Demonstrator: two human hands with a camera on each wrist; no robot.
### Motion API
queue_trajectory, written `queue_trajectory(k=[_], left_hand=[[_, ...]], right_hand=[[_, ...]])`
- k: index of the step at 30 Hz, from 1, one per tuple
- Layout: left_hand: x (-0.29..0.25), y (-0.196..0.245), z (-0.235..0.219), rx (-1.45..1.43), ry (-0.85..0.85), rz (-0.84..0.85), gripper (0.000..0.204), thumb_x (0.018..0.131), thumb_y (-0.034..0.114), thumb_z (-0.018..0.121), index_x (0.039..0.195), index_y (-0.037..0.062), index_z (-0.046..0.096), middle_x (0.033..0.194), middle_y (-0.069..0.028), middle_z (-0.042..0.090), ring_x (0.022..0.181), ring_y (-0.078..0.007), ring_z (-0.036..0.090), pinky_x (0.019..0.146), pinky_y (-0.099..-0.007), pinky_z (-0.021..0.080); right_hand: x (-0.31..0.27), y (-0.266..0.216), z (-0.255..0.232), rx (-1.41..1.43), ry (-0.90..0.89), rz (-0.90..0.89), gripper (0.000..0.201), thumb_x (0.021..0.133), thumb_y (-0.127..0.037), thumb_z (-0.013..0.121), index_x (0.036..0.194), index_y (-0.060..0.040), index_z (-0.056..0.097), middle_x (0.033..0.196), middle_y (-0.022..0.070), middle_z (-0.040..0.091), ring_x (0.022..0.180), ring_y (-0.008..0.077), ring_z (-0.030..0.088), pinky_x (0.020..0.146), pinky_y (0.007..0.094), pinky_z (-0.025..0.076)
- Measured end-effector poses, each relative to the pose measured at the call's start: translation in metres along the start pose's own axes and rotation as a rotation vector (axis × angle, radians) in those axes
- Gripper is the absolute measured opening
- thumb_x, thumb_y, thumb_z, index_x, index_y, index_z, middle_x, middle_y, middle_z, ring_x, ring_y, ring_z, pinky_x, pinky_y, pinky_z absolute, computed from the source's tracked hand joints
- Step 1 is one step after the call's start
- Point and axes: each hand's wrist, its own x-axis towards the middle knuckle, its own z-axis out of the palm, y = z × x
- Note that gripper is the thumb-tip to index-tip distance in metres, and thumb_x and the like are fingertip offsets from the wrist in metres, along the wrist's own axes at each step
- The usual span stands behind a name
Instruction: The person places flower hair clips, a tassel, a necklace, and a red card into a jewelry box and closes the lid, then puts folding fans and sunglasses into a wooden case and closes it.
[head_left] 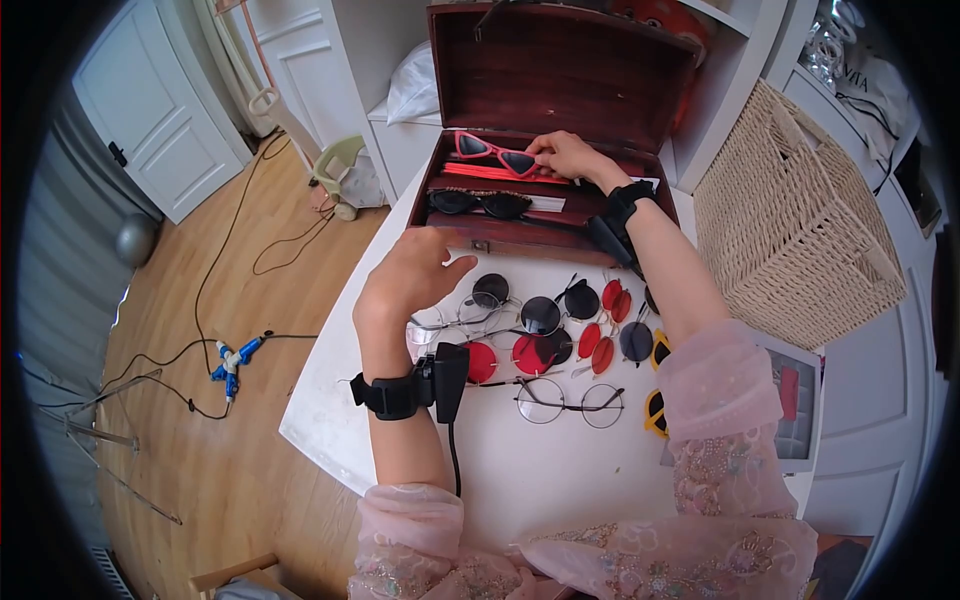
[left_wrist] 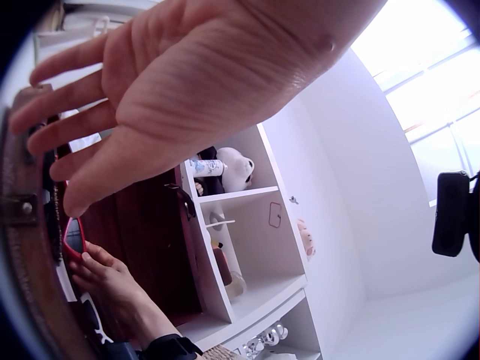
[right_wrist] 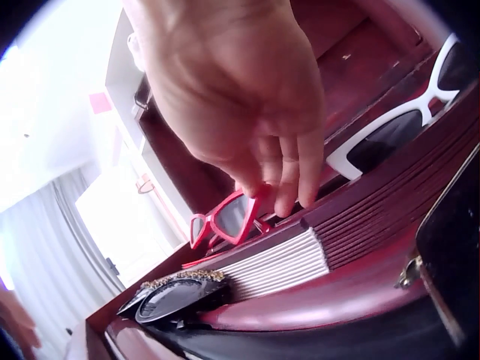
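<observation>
My right hand [head_left: 573, 158] pinches one end of red cat-eye sunglasses [head_left: 518, 162] with dark lenses, over the back part of a dark red wooden chest [head_left: 560, 243]. Its lid [head_left: 565, 80] stands raised behind. In the chest's front section lie black sunglasses [head_left: 480, 203], whose top edge looks studded in the right wrist view. White cat-eye sunglasses [right_wrist: 386, 139] sit to the other side of my right hand there. My left hand [head_left: 400, 280] is held at the chest's front left edge, its fingers loosely extended and nothing in them; the palm [left_wrist: 187, 82] faces the left wrist camera.
On the white table [head_left: 520, 460] before the chest lie several round-lensed glasses, among them red-lensed ones [head_left: 481, 362] and dark-lensed ones [head_left: 540, 316]. Yellow-framed sunglasses [head_left: 655, 410] are by my right forearm. A woven basket [head_left: 800, 215] stands right; cables [head_left: 200, 290] cross the floor at left.
</observation>
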Motion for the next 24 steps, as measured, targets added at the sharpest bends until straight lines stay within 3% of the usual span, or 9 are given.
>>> queue_trajectory(k=[2, 6, 8, 10, 13, 18, 22, 24], left_hand=[[0.000, 0.000, 0.000, 0.001, -0.001, 0.002, 0.032, 0.080, 0.024, 0.064, 0.104, 0.0026, 0.064, 0.094, -0.0178, 0.065, 0.087, -0.0304, 0.062, 0.076, -0.0381, 0.049], [-0.001, 0.003, -0.002, -0.011, -0.009, 0.002, 0.032, 0.080, 0.024, 0.064, 0.104, 0.0024, 0.064, 0.095, -0.0178, 0.064, 0.087, -0.0300, 0.062, 0.076, -0.0378, 0.049], [-0.001, 0.004, -0.002, -0.013, -0.013, -0.003, 0.031, 0.080, 0.024, 0.064, 0.103, 0.0024, 0.064, 0.095, -0.0179, 0.064, 0.086, -0.0300, 0.062, 0.075, -0.0378, 0.049], [-0.002, 0.004, -0.003, -0.014, -0.014, -0.009, 0.031, 0.080, 0.024, 0.064, 0.103, 0.0023, 0.064, 0.095, -0.0180, 0.064, 0.086, -0.0301, 0.062, 0.075, -0.0378, 0.049], [0.000, 0.000, 0.000, -0.014, -0.001, 0.007, 0.031, 0.080, 0.024, 0.064, 0.103, 0.0022, 0.064, 0.095, -0.0181, 0.065, 0.085, -0.0302, 0.062, 0.075, -0.0377, 0.049], [0.003, -0.005, 0.002, 0.041, -0.001, 0.046, 0.034, 0.082, 0.026, 0.063, 0.107, 0.0029, 0.062, 0.092, -0.0154, 0.066, 0.079, -0.0265, 0.066, 0.070, -0.0352, 0.051], [0.001, -0.003, 0.000, 0.046, -0.004, 0.048, 0.034, 0.082, 0.026, 0.063, 0.107, 0.0025, 0.062, 0.092, -0.0155, 0.066, 0.079, -0.0263, 0.066, 0.070, -0.0353, 0.051], [-0.001, 0.001, -0.001, -0.008, -0.002, -0.006, 0.031, 0.080, 0.023, 0.064, 0.103, 0.0024, 0.064, 0.094, -0.0187, 0.065, 0.088, -0.0306, 0.062, 0.076, -0.0382, 0.049]], right_hand=[[0.002, 0.002, 0.001, 0.141, 0.026, 0.022, 0.025, 0.090, -0.011, 0.053, 0.113, -0.0078, 0.060, 0.088, 0.0056, 0.064, 0.076, 0.0109, 0.060, 0.063, 0.0263, 0.050], [0.000, 0.000, 0.000, 0.150, -0.034, 0.114, 0.026, 0.089, -0.011, 0.054, 0.114, -0.0070, 0.060, 0.086, 0.0061, 0.064, 0.075, 0.0120, 0.061, 0.063, 0.0274, 0.051], [0.001, 0.002, 0.002, -0.044, 0.061, 0.025, 0.027, 0.088, -0.012, 0.056, 0.115, -0.0067, 0.059, 0.085, 0.0068, 0.065, 0.076, 0.0129, 0.061, 0.063, 0.0279, 0.051], [0.002, 0.004, 0.003, 0.001, 0.106, -0.002, 0.030, 0.087, -0.013, 0.058, 0.116, -0.0061, 0.059, 0.086, 0.0077, 0.065, 0.076, 0.0137, 0.062, 0.063, 0.0282, 0.051], [-0.002, 0.003, 0.003, -0.043, 0.102, -0.008, 0.037, 0.082, -0.020, 0.065, 0.116, -0.0046, 0.059, 0.092, 0.0101, 0.066, 0.080, 0.0158, 0.063, 0.065, 0.0285, 0.052], [-0.011, -0.007, 0.001, -0.192, 0.102, -0.154, 0.055, 0.072, -0.034, 0.074, 0.115, -0.0021, 0.059, 0.105, 0.0164, 0.064, 0.097, 0.0255, 0.062, 0.083, 0.0348, 0.048], [-0.002, -0.006, 0.010, -0.262, 0.107, -0.124, 0.053, 0.073, -0.032, 0.073, 0.114, -0.0014, 0.059, 0.105, 0.0174, 0.064, 0.099, 0.0280, 0.061, 0.088, 0.0352, 0.046], [0.000, -0.008, 0.010, -0.340, 0.092, -0.075, 0.048, 0.072, -0.030, 0.073, 0.109, -0.0011, 0.063, 0.098, 0.0176, 0.065, 0.095, 0.0275, 0.062, 0.084, 0.0345, 0.047]])
